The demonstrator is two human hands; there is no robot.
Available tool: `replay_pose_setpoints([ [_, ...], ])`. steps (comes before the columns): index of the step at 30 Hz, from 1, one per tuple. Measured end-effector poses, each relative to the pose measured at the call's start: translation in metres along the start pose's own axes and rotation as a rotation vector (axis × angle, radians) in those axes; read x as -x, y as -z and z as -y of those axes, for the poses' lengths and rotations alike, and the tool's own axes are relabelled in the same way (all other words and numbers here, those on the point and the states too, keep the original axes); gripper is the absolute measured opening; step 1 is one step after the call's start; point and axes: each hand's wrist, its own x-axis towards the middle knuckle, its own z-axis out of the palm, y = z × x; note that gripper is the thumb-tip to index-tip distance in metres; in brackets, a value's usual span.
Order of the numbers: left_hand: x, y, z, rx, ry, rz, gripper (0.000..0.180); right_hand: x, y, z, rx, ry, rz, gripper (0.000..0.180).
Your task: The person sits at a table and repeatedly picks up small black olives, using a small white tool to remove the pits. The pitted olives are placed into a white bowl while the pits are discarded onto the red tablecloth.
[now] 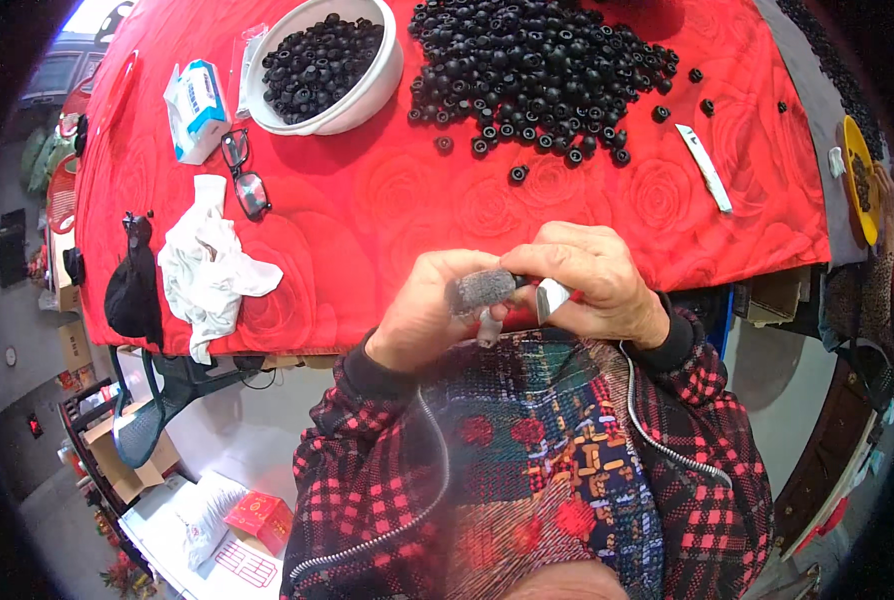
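Both my hands meet just off the near edge of the red-covered table. My left hand (425, 300) is closed, with a dark grey, rough-looking sleeve or wrap (482, 291) over a finger. At its tip a small black part (520, 282) shows, partly hidden by the fingers of both hands. Curled in my right hand (599, 280) is a short white-wrapped tool (551, 297) with a flat, greyish end turned toward my left hand; whether that end is a blade I cannot tell. Beyond my hands lies a large pile of black ring-like parts (547, 85).
A white bowl (392, 75) full of black parts stands at the far left of the pile. Near it are a blue-white box (199, 112), eyeglasses (247, 180), a white cloth (207, 260) and a black cloth item (134, 285). A white strip-like tool (705, 170) lies at right.
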Motion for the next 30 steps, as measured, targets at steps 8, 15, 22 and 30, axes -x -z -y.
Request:
replay_pose_setpoints([
  [8,-0.003,-0.007,0.021,0.068,-0.237,-0.139,0.026,0.008,-0.006,0.003,0.194,0.143,-0.174,0.04],
  [15,-0.002,-0.009,0.014,0.006,-0.305,-0.152,0.023,0.009,0.003,0.014,0.041,-0.123,-0.143,0.035],
  [22,-0.003,-0.008,0.012,-0.082,-0.311,-0.166,0.021,0.004,-0.001,0.007,0.083,-0.251,-0.132,0.026],
  [30,-0.004,-0.007,0.015,-0.077,-0.317,-0.196,0.021,0.003,0.0,0.006,0.103,-0.254,-0.062,0.022],
])
